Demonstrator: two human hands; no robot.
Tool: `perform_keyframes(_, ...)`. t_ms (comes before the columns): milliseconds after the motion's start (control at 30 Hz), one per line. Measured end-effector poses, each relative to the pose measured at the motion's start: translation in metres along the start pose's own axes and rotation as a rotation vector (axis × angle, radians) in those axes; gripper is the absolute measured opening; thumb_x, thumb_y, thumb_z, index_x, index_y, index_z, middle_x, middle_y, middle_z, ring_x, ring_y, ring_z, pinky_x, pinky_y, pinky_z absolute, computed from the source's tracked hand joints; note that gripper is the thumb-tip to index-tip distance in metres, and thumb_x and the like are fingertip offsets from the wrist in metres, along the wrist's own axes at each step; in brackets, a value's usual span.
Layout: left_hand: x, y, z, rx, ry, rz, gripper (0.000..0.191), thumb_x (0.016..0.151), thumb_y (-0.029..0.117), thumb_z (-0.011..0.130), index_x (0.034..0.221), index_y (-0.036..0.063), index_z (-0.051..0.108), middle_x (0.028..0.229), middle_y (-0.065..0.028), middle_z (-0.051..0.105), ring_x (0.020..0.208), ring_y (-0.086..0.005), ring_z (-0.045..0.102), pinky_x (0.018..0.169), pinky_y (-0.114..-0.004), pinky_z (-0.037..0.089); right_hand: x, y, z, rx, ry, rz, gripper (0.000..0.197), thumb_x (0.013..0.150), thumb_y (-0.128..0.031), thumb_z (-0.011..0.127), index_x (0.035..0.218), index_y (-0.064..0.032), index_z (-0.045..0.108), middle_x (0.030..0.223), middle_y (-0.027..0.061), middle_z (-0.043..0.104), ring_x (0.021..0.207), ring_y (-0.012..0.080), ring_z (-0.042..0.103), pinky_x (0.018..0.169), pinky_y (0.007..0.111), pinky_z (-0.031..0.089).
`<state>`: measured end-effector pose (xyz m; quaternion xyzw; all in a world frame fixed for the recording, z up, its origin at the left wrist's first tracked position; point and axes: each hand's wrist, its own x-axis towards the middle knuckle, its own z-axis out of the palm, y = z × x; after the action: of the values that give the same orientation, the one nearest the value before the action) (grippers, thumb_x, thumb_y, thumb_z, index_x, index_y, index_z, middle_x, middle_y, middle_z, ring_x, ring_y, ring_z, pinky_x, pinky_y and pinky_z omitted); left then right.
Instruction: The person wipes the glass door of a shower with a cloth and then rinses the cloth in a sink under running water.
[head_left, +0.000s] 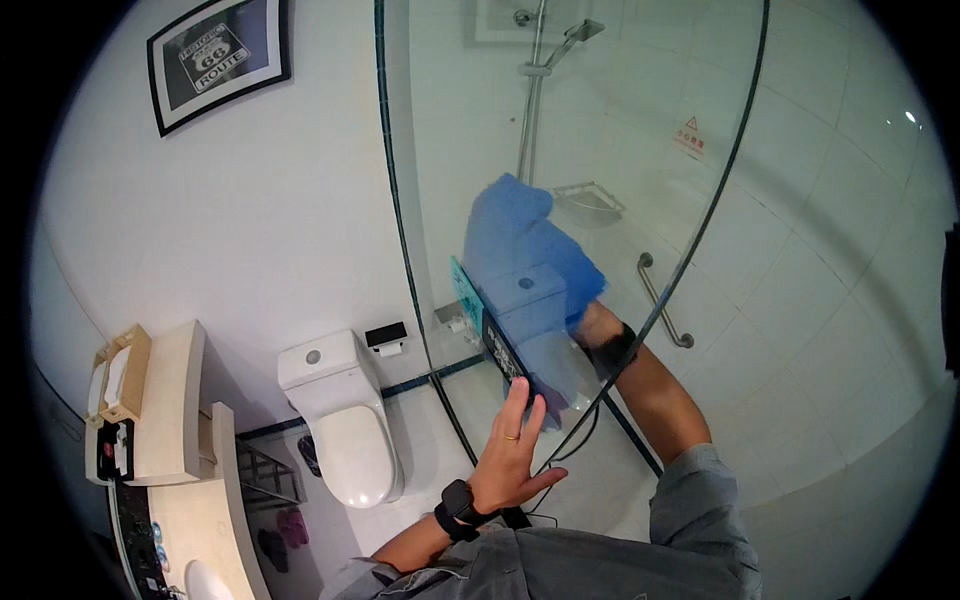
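A large blue cloth (517, 240) lies spread against the far side of a clear glass shower panel (450, 112). Behind the glass, my right hand (598, 324) presses on the cloth, its fingers hidden by it; whether they grip it cannot be told. My left hand (517, 442) is on the near side, fingers spread and holding nothing, its fingertips at the lower end of a dark and turquoise sign (491, 330) on the panel. A black watch is on the left wrist and a black band on the right. The toilet's reflection shows over the cloth.
A white toilet (352, 435) and a paper holder (386, 335) stand left of the glass. Inside the shower are a hand shower (583, 31), a corner shelf (589, 201) and a metal grab bar (664, 304). A wooden vanity counter (202, 510) is at lower left.
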<state>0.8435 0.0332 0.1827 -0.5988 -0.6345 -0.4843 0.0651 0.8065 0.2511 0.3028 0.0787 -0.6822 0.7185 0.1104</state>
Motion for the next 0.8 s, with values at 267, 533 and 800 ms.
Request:
perform_keyframes(267,-0.001,0.002,-0.002,-0.012,0.008,-0.024,0.108,0.073,0.025,0.084,0.154,0.0016,0.017,0.158,-0.0304,0.007,0.146,-0.0487,0.015,0.115,-0.051,0.023,0.011,0.064,0.009,0.015,-0.017,0.072,0.057,0.105,-0.033,0.043,0.154,-0.012,0.025,0.157,0.0121,0.028,0.145,0.0274,0.027,0.119,0.039,0.022)
perform_keyframes(533,0.001,-0.007,0.006,0.01,0.031,0.002,0.101,0.08,0.032,0.077,0.154,0.0012,0.016,0.159,-0.0303,0.007,0.146,-0.0485,0.014,0.116,-0.05,0.021,-0.094,0.148,0.029,0.08,-0.011,0.193,0.058,0.105,-0.034,0.042,0.155,-0.014,0.021,0.157,0.0108,0.029,0.145,0.0252,0.028,0.118,0.037,0.024)
perform_keyframes(800,0.002,-0.012,0.009,-0.011,0.053,0.015,0.099,0.085,0.04,0.072,0.155,0.001,0.014,0.159,-0.0304,0.005,0.148,-0.0467,0.01,0.117,-0.051,0.018,-0.165,0.135,0.051,0.027,-0.041,0.114,0.064,0.1,-0.033,0.051,0.153,-0.0107,0.024,0.152,0.0115,0.035,0.139,0.024,0.035,0.115,0.037,0.029)
